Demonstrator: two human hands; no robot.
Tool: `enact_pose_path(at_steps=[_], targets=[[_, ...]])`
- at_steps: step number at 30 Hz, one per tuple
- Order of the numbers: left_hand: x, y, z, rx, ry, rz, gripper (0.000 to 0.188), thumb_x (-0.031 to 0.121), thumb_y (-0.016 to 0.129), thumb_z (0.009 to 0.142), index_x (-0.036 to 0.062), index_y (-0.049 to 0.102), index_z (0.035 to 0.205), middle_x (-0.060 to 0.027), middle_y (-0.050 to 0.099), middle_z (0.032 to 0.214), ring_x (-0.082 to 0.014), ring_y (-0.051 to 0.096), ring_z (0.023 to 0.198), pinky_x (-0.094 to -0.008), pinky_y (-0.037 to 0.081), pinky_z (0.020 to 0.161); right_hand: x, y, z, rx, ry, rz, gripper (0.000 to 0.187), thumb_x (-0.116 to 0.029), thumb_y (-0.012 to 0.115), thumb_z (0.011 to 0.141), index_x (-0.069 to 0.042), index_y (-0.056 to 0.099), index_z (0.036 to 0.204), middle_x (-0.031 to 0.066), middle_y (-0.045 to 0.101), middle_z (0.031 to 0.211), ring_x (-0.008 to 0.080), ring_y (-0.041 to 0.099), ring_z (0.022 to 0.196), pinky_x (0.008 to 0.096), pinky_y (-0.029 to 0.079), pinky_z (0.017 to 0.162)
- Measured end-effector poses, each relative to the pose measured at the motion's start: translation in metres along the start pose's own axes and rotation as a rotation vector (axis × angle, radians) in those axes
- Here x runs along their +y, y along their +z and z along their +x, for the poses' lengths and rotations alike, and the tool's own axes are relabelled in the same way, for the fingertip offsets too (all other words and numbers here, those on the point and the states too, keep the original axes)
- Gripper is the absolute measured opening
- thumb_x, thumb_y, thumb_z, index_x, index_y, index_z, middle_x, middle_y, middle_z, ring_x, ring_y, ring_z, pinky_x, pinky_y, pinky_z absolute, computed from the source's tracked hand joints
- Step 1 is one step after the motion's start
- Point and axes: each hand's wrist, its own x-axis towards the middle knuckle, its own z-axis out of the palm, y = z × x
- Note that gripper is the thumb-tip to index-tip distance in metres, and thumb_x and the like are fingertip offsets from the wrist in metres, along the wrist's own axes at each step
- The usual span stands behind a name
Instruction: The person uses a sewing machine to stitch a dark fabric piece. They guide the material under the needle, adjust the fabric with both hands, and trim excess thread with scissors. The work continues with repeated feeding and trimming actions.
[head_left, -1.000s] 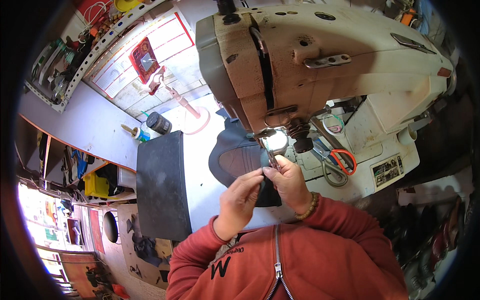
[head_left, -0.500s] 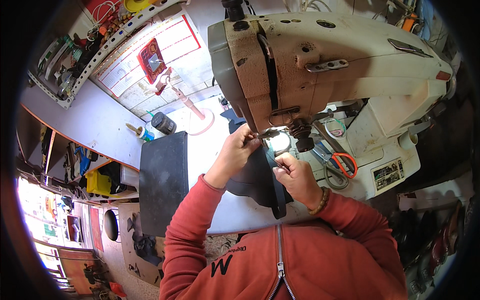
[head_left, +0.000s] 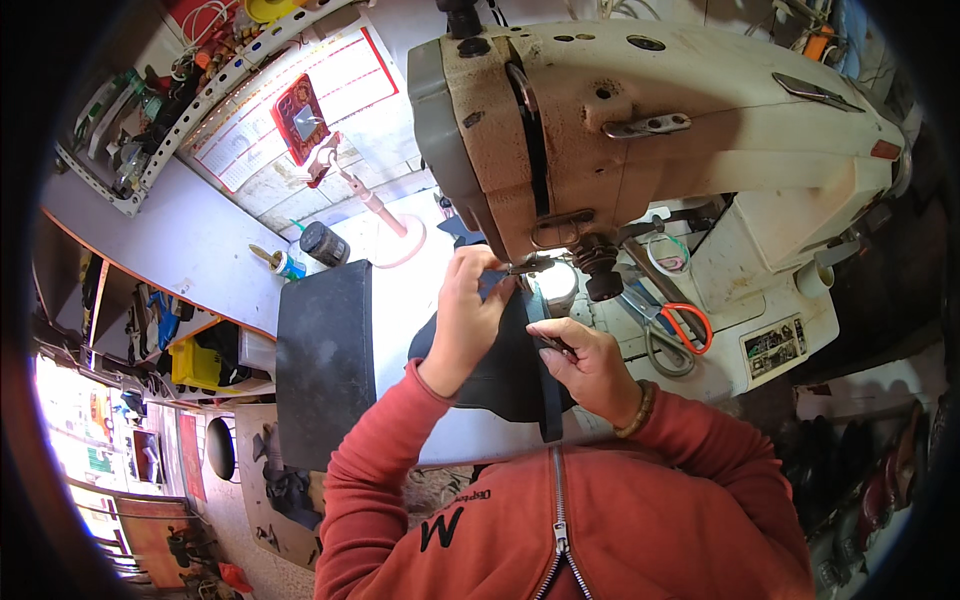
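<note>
One left hand (head_left: pixel 468 318) by the cream metal sewing machine (head_left: pixel 640 110), grip unclear to me; right hand (head_left: pixel 592 368) clasps slim dark tool (head_left: pixel 558 348) over black sheet material (head_left: pixel 490 385).

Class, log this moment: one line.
left hand: near lower end of sewing machine; right hand: holding small dark object; black piece: on white table

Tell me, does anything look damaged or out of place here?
The machine looks worn: brown specks and stains mottle its pale surface. The scissors lie loose near the right hand, though perhaps just kept handy. I see no spill.
</note>
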Motion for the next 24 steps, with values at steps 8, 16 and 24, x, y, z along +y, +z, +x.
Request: enact_pose_path(at_steps=[8, 16, 24], targets=[[0.016, -0.017, -0.028, -0.14, 0.474, 0.187, 0.038, -0.003, 0.073, 0.074, 0.0063, 0.068, 0.11, -0.011, 0.063, 0.103, -0.0318, 0.061, 0.092, -0.0389, 0.052, 0.078, 0.016, 0.006, -0.006, 0.015, 0.086, 0.202, 0.027, 0.0, 0.062, 0.093, -0.003, 0.06, 0.12, 0.0055, 0.067, 0.094, 0.007, 0.06, 0.084, 0.0244, 0.05, 0.076], [0.027, -0.022, -0.03, -0.268, 0.291, 0.064, 0.046, -0.001, 0.074, 0.072, 0.0063, 0.067, 0.117, -0.0121, 0.058, 0.113, -0.0322, 0.056, 0.106, -0.0383, 0.048, 0.092, 0.021, 0.008, -0.015, 0.03, 0.216, 0.62, 0.043, 0.006, 0.05, 0.094, 0.001, 0.047, 0.136, 0.0073, 0.059, 0.126, 0.0116, 0.056, 0.118, 0.0261, 0.043, 0.102], [0.027, -0.01, -0.033, -0.079, 0.533, 0.264, 0.03, 0.002, 0.078, 0.068, 0.0096, 0.072, 0.097, -0.007, 0.065, 0.101, -0.0284, 0.063, 0.089, -0.0376, 0.053, 0.074, 0.023, 0.008, -0.016, 0.036, 0.165, 0.62, 0.045, 0.006, 0.049, 0.095, -0.001, 0.047, 0.139, 0.0047, 0.061, 0.118, 0.0082, 0.057, 0.109, 0.0249, 0.046, 0.096]])
